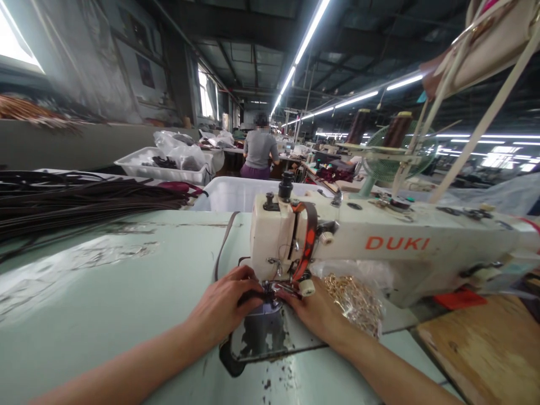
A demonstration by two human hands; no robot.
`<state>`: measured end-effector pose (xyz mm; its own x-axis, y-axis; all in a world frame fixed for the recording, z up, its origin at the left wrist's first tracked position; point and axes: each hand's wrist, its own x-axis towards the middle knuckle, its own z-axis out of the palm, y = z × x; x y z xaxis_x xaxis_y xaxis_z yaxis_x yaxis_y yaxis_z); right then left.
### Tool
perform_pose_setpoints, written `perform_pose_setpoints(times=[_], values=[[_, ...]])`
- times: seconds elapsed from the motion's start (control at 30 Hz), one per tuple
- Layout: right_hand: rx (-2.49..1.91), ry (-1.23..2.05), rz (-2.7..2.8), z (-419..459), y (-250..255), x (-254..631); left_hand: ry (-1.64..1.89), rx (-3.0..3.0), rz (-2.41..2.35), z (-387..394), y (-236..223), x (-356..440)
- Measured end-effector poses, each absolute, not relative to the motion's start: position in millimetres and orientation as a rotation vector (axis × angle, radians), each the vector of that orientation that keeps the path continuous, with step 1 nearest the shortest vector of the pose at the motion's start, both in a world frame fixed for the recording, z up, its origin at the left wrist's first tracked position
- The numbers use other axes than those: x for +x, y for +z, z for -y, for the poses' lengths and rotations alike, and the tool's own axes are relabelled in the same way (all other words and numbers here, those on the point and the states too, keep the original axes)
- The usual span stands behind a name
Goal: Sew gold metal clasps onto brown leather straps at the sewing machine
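A white DUKI sewing machine (pixel 379 244) stands on a pale green table (pixel 105 292). My left hand (pixel 223 304) lies just left of the needle foot, its fingers pressed together on a dark strap (pixel 221 247) that runs back over the table. My right hand (pixel 316 309) sits on the right of the needle, fingers pinched at the same strap under the presser foot (pixel 270 289). Both hands rest on the metal plate (pixel 270 337).
A heap of dark straps (pixel 76 202) lies at the left. A clear bag of gold metal fittings (pixel 358 304) sits by my right hand. White bins (pixel 240 194) stand behind. A green fan (pixel 392 157), thread cones and a person at a far table are beyond.
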<state>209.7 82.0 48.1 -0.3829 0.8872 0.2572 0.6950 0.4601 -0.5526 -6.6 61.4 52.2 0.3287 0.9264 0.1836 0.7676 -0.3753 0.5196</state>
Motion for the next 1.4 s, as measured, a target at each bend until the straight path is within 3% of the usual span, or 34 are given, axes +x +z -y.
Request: perform_pose_setpoints(times=[0.97, 1.4], values=[[-1.318, 0.153, 2.412, -83.3, 39.4, 211.0, 0.564, 2.296, -1.457, -67.3, 70.2, -5.3], [-1.351, 0.265, 2.333, -77.4, 40.8, 208.0, 0.601, 2.275, -1.466, -64.5, 68.2, -2.8]])
